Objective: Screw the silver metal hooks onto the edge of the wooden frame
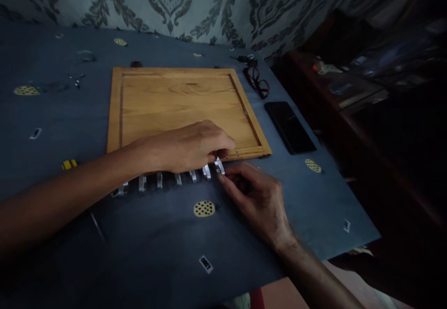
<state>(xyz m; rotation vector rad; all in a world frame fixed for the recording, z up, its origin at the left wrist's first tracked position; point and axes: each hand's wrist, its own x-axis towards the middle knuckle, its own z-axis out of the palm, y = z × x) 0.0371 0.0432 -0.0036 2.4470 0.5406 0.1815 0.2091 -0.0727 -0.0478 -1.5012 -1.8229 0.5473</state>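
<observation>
A square wooden board (174, 99) with a raised frame lies on the dark blue cloth (52, 151). Along its near edge runs a row of several small silver metal pieces (159, 179). My left hand (188, 146) reaches across that row, its fingertips pinching the rightmost metal piece (219, 164) at the board's near right corner. My right hand (256, 197) rests on the cloth just right of it, index finger and thumb touching the same piece from below.
A black phone (289, 126) lies right of the board, with red-framed glasses (258, 82) and keys (244, 59) behind it. A small yellow-black object (69, 164) sits at left. The cloth's right edge drops to a dark wooden shelf (349, 99).
</observation>
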